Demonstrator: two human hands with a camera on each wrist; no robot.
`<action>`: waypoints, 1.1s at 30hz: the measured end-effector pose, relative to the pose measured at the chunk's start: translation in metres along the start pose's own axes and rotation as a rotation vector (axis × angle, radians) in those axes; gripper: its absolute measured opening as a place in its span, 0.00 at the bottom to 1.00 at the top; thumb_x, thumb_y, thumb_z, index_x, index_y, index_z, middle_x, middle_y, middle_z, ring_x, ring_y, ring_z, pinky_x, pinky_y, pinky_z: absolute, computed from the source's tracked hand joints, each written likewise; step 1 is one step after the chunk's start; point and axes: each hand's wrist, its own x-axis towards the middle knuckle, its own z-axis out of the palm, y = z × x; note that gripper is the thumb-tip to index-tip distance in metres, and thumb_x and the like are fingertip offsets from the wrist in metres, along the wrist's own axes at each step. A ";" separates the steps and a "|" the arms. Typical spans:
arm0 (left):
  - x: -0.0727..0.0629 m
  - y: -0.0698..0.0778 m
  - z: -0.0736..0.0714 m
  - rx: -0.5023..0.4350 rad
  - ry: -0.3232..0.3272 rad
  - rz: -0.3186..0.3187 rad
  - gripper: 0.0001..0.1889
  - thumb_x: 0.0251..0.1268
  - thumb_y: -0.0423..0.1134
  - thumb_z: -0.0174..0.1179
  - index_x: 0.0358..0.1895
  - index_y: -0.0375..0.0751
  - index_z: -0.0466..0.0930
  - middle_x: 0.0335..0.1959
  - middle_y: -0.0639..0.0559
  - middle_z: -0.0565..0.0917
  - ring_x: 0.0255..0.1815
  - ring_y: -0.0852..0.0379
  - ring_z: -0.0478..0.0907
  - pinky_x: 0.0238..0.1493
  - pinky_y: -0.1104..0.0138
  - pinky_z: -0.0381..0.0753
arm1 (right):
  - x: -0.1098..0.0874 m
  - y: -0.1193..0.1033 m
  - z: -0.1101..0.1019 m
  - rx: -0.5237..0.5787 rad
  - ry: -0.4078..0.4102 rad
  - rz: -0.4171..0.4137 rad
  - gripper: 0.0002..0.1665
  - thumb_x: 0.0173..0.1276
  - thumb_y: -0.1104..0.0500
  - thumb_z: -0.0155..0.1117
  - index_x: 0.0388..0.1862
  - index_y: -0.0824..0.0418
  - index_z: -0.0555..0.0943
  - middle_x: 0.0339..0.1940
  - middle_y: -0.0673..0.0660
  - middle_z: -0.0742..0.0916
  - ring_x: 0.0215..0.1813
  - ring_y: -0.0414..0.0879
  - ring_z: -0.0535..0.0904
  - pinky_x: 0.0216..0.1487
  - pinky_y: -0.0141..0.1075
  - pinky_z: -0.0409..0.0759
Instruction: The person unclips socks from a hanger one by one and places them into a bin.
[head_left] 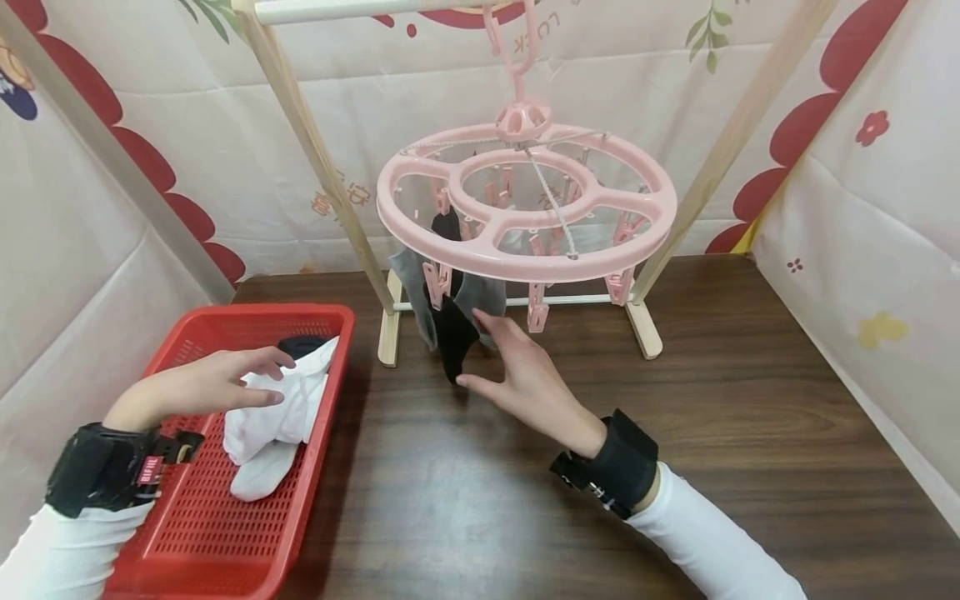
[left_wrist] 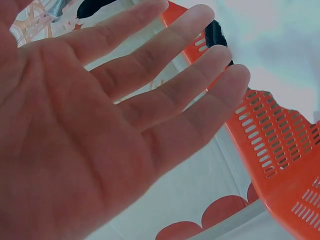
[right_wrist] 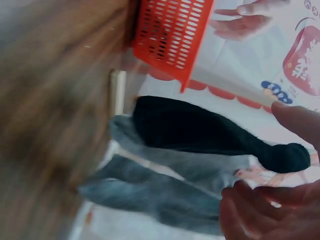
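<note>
A black sock [head_left: 454, 340] hangs by a pink clip [head_left: 437, 283] from the round pink drying hanger [head_left: 525, 268]. My right hand [head_left: 532, 387] is just right of the sock, thumb and fingers spread apart, holding nothing. The right wrist view shows the black sock [right_wrist: 195, 127] with grey socks [right_wrist: 150, 187] hanging beside it. Over the red basket [head_left: 315, 467] hovers my left hand [head_left: 206, 385], its fingers extended and its palm bare in the left wrist view. Beneath it lie white cloth [head_left: 281, 404], a pale sock [head_left: 264, 472] and something dark [head_left: 300, 345].
A wooden stand [head_left: 300, 117] with a white top bar [head_left: 345, 10] carries the hanger. More pink clips, such as one low clip [head_left: 537, 310], dangle around the ring. The dark wooden table [head_left: 750, 433] is enclosed by printed cloth walls [head_left: 862, 233].
</note>
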 end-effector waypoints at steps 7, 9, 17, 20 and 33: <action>0.002 0.001 0.007 -0.030 -0.016 0.007 0.23 0.61 0.42 0.65 0.56 0.34 0.71 0.48 0.46 0.81 0.49 0.45 0.77 0.42 0.54 0.80 | 0.025 -0.024 -0.005 -0.028 0.032 0.016 0.52 0.56 0.48 0.75 0.73 0.62 0.60 0.61 0.62 0.76 0.54 0.53 0.76 0.47 0.47 0.75; 0.002 0.002 0.008 -0.045 -0.024 0.006 0.24 0.61 0.42 0.65 0.56 0.34 0.71 0.48 0.45 0.81 0.50 0.44 0.77 0.43 0.53 0.80 | 0.033 -0.028 -0.008 -0.020 0.041 -0.007 0.53 0.55 0.48 0.76 0.74 0.60 0.60 0.60 0.61 0.76 0.57 0.52 0.75 0.50 0.46 0.74; 0.002 0.002 0.012 -0.068 -0.028 0.014 0.24 0.61 0.42 0.65 0.56 0.32 0.71 0.50 0.43 0.80 0.51 0.42 0.76 0.44 0.49 0.79 | 0.059 -0.041 -0.029 0.023 0.080 -0.070 0.53 0.54 0.48 0.76 0.75 0.55 0.60 0.68 0.56 0.70 0.63 0.43 0.68 0.60 0.39 0.67; 0.003 0.002 0.013 -0.076 -0.033 0.005 0.25 0.61 0.43 0.65 0.57 0.32 0.71 0.51 0.43 0.79 0.51 0.43 0.76 0.45 0.50 0.79 | 0.064 -0.047 -0.035 0.074 0.099 -0.078 0.51 0.55 0.49 0.76 0.74 0.55 0.61 0.68 0.55 0.68 0.63 0.41 0.65 0.61 0.37 0.64; 0.005 0.004 0.014 -0.069 -0.038 0.011 0.25 0.62 0.43 0.64 0.57 0.32 0.71 0.51 0.42 0.80 0.51 0.42 0.76 0.45 0.51 0.79 | 0.071 -0.056 -0.044 0.248 0.130 -0.017 0.28 0.60 0.54 0.72 0.57 0.58 0.73 0.32 0.47 0.83 0.37 0.38 0.80 0.52 0.36 0.70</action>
